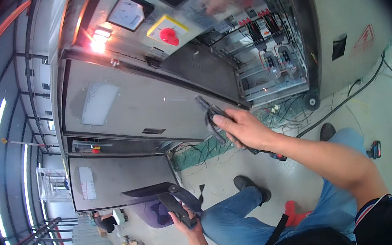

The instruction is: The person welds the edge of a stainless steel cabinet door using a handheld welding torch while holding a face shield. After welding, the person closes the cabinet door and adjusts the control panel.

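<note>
My right hand (240, 129) is closed around a bundle of dark, cable-like strips (210, 115), held in front of a grey metal cabinet (138, 100). The bundle is smeared by motion, so its exact kind is unclear. At the lower left, my left hand (188, 222) grips a long black pad (175, 208), apparently the armrest of a purple chair (151, 215) that is tilted. Its fingers are partly hidden behind the pad.
An open cabinet bay shows breakers and wiring (269, 38). Above it sit a red rotary switch (169, 36) and a lit lamp (98, 42). Cables (351, 94) trail over the floor. A cordless tool or battery (374, 149) lies at right. Another person (104, 223) is far left.
</note>
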`<state>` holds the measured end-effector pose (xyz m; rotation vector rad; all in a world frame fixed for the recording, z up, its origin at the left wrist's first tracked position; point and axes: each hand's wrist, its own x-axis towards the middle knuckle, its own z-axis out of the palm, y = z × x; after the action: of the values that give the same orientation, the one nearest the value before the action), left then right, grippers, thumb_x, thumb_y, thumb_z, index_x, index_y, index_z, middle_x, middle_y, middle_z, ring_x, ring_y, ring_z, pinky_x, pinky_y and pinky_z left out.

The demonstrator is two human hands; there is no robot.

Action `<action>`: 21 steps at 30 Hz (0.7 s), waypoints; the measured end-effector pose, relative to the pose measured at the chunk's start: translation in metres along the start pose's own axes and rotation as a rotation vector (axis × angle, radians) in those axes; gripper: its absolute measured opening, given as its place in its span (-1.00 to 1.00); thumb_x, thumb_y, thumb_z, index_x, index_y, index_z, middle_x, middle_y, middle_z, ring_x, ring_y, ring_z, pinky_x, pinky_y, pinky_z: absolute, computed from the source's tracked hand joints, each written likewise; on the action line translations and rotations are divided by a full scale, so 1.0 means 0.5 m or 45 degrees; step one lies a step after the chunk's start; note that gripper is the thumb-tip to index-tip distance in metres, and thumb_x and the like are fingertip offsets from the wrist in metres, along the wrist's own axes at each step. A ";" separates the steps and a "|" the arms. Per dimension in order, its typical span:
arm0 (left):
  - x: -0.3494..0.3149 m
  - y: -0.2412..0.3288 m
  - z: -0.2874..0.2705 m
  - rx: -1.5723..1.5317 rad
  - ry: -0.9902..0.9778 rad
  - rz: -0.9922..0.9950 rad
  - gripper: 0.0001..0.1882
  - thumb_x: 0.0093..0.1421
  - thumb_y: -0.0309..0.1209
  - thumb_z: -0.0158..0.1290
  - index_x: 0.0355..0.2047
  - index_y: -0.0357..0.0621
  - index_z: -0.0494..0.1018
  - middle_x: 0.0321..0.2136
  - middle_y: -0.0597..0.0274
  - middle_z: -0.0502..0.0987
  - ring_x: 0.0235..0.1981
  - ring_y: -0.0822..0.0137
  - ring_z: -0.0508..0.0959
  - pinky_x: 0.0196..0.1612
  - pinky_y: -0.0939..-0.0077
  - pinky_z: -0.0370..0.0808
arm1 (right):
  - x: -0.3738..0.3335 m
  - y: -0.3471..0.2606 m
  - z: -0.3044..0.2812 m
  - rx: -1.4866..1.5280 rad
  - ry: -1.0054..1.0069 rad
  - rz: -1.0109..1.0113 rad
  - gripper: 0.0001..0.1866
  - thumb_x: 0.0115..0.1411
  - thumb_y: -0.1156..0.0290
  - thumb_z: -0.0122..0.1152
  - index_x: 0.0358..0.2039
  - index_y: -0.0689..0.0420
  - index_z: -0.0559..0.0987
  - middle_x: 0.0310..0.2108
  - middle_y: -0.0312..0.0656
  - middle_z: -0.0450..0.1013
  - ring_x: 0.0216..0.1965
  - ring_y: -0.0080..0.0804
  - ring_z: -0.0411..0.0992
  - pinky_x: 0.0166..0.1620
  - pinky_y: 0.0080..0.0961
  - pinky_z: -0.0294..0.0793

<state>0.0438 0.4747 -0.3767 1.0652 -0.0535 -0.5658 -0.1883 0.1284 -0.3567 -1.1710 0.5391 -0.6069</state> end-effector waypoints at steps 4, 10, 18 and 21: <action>0.030 0.009 -0.059 0.123 0.064 -0.045 -0.49 0.44 0.10 -0.05 -0.11 -0.14 0.53 -0.49 0.20 0.60 -0.60 0.33 0.56 -0.63 0.55 0.48 | -0.007 -0.010 0.025 -0.194 -0.054 -0.005 -0.31 0.39 -0.27 0.06 -0.29 0.26 0.52 -0.57 -0.09 0.46 -0.52 -0.22 0.50 -0.40 -0.27 0.47; 0.041 0.012 -0.098 0.156 0.043 0.020 -0.50 0.41 0.13 -0.01 -0.20 -0.08 0.52 -0.49 0.24 0.60 -0.64 0.38 0.53 -0.63 0.54 0.44 | -0.016 -0.027 0.008 -0.382 -0.093 -0.130 -0.29 0.38 -0.26 0.07 -0.24 0.32 0.54 -0.48 0.15 0.53 -0.34 0.16 0.55 -0.21 -0.04 0.47; -0.004 0.011 -0.087 0.379 0.262 0.219 -0.32 0.45 0.23 -0.19 0.09 -0.19 0.42 -0.33 0.15 0.60 -0.43 0.36 0.57 -0.54 0.58 0.44 | -0.169 -0.046 -0.203 -0.543 -0.369 0.080 -0.38 0.40 -0.15 0.11 -0.15 0.31 0.50 -0.46 0.22 0.53 -0.37 0.22 0.56 -0.25 0.01 0.50; -0.020 -0.003 -0.075 0.655 0.242 0.342 -0.34 0.51 0.20 -0.29 0.13 -0.17 0.38 -0.37 0.06 0.60 -0.56 0.29 0.56 -0.54 0.51 0.48 | -0.174 -0.064 -0.249 -0.824 -0.471 0.150 -0.38 0.40 -0.14 0.10 -0.12 0.32 0.49 -0.46 0.22 0.53 -0.35 0.20 0.58 -0.24 -0.01 0.53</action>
<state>0.0463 0.5092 -0.3943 1.5791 -0.1798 -0.2041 -0.3401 0.0957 -0.3570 -1.7996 0.4933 -0.0931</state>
